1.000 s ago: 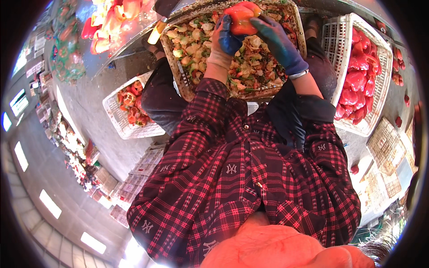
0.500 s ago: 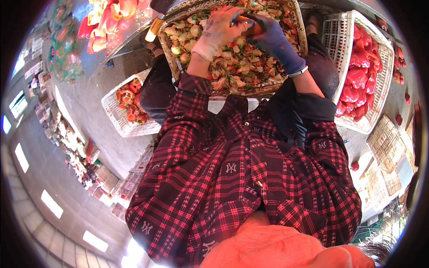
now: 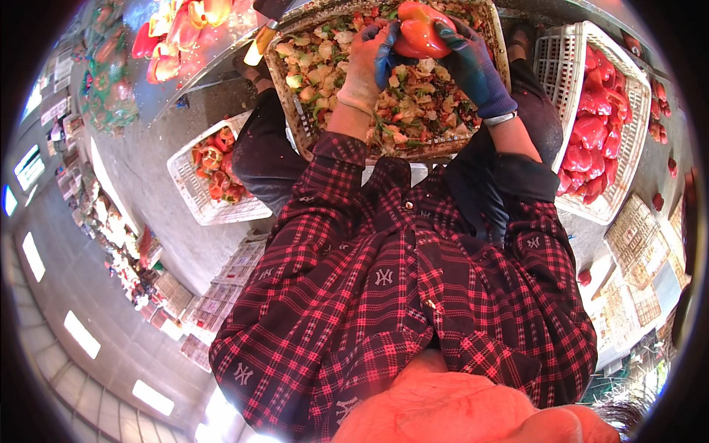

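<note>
A glossy red bell pepper (image 3: 422, 31) is held between my two gloved hands above a shallow crate (image 3: 295, 118). My left hand (image 3: 371, 63), in a pale glove with blue fingers, curls closed against the pepper's left side. Around its right side close the fingers of my right hand (image 3: 474, 65), in a blue glove. Whether the left palm hides some small thing, I cannot tell. Beneath the hands, the crate is full of pepper cores, seeds and green stem scraps (image 3: 413, 103).
At far left, halved red peppers (image 3: 181, 33) lie on a metal table, with a wooden-handled knife (image 3: 262, 44) at its edge. A small white basket (image 3: 214, 210) holds cut red pieces. On the right stands a white crate (image 3: 591, 199) of red peppers (image 3: 591, 133). Loose peppers lie on the floor beyond.
My hands were close together and mostly covered what they held. They have moved slightly apart, with the left hand lower, and the red bell pepper now shows between them.
</note>
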`<state>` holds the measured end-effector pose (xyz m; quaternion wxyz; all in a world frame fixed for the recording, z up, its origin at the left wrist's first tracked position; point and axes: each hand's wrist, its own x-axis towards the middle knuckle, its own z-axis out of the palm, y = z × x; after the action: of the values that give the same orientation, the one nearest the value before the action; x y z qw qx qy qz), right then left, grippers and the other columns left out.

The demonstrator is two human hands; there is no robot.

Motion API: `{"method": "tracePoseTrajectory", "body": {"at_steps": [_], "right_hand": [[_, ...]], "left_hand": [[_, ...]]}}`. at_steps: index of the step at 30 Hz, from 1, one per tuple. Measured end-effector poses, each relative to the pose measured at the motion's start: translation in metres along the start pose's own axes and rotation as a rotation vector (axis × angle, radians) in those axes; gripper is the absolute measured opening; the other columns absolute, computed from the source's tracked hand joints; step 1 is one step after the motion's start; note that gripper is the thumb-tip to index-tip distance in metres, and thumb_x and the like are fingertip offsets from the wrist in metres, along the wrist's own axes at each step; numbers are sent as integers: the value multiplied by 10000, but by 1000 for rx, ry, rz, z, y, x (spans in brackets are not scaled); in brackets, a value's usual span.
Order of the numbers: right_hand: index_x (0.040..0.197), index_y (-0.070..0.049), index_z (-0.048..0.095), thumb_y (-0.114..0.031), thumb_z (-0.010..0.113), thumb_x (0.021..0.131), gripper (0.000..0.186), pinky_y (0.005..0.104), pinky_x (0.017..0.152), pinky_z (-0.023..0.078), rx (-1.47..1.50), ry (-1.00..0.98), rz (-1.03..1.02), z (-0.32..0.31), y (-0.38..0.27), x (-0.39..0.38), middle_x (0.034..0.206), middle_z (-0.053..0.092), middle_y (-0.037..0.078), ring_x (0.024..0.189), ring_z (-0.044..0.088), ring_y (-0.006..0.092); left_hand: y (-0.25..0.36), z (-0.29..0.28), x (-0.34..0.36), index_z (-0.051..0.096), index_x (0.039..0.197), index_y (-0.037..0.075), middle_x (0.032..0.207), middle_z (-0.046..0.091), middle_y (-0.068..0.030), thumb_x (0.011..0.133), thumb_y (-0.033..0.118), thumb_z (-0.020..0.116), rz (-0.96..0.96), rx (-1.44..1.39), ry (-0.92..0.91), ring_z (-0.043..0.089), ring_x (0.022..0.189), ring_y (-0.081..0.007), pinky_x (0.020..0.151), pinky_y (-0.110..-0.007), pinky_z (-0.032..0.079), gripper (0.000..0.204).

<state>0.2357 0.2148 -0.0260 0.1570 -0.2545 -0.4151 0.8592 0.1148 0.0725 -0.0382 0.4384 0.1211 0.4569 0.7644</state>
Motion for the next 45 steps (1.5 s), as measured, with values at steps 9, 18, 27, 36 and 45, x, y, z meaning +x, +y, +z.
{"method": "tracePoseTrajectory", "body": {"at_steps": [9,18,27,36,45], "right_hand": [[1239,-11,544,-80,685,827,441,288,873,510,-203,-33,-77,8,-5,0,1132,614,85,1002,609,177],[1243,-21,549,-12,696,798,469,303,873,521,-65,98,46,2,6,5,1123,624,90,1001,612,194],[1316,-31,484,-165,563,906,439,295,957,442,-17,-169,-49,-3,0,-6,1198,575,76,1082,559,143],[1195,-86,559,-337,579,913,378,391,961,440,373,-540,49,-4,-3,-14,1247,553,44,1184,497,161],[1354,-82,433,-201,787,754,706,296,960,449,-404,-52,-108,37,-4,-54,1258,531,104,1150,524,183]], "left_hand": [[3,10,0,472,1255,-13,1048,624,-99,936,302,575,-151,59,96,641,943,-201,695,-337,576,460],[-15,16,10,590,1093,4,1029,627,-97,889,169,641,33,109,94,637,888,-217,748,-340,549,268],[-4,-17,-3,530,1225,-4,1178,582,-148,897,79,572,-121,-424,-183,597,1076,-278,870,-421,553,342],[6,5,-24,527,1232,21,1215,573,-121,951,164,531,-73,-530,-132,559,1129,-271,937,-432,499,315],[21,18,-38,565,1176,28,1158,593,-118,923,214,588,47,-338,155,593,1047,-259,840,-414,537,315]]}}
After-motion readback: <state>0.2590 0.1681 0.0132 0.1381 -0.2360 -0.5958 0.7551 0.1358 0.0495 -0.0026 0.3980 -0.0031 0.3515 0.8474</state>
